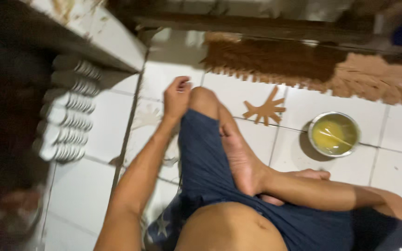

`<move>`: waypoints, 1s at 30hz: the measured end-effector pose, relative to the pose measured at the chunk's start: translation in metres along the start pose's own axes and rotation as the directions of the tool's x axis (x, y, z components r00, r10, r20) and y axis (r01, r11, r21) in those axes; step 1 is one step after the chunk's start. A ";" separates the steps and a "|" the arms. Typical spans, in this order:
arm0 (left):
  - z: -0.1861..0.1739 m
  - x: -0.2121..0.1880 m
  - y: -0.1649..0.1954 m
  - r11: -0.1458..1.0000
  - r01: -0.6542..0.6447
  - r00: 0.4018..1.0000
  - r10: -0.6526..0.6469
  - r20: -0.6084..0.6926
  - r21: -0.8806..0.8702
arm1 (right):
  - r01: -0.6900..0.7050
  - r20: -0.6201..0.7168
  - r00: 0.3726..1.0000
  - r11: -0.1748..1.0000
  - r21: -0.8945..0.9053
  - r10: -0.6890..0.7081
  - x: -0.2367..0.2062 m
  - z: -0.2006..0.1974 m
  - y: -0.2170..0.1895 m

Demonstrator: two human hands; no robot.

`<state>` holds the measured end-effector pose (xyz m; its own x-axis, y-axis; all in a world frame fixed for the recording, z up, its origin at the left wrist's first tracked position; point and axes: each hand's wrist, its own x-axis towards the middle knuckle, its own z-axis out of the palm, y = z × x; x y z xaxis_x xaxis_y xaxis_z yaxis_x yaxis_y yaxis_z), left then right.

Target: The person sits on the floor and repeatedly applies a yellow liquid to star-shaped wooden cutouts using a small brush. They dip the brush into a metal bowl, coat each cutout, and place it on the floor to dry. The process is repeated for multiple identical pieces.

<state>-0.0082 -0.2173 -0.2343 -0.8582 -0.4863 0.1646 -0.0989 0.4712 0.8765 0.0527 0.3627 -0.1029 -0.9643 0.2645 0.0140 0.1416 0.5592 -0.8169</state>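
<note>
I sit cross-legged on a white tiled floor (89, 186) in dark blue shorts (205, 162). My left hand (177, 96) reaches forward beside my raised left knee (203, 98), its fingers loosely curled with nothing visible in them; the frame is blurred. A bare foot (240, 160) rests across my lap. My right hand is out of view. A round metal bowl (333, 134) with yellow liquid stands on the tiles to the right, well apart from my hand. A brown splayed cutout (266, 110) lies flat between knee and bowl.
A pale splayed shape (147, 116) lies left of my hand. Brown fibrous matting (275, 58) and a lighter piece (378, 81) stretch across the back. Several white ribbed cylinders (68, 121) are stacked at the left under a white ledge (112, 39).
</note>
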 end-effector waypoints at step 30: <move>-0.090 0.020 -0.004 0.979 0.194 0.959 -0.201 -0.201 -0.056 | -0.323 0.055 0.936 0.782 0.533 0.349 0.034 0.064 0.050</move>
<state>0.0205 -0.2954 -0.1934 -0.7014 -0.7091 0.0723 -0.2352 0.3260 0.9157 0.0127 0.3492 -0.1802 -0.8652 0.3990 -0.3037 0.3029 -0.0669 -0.9507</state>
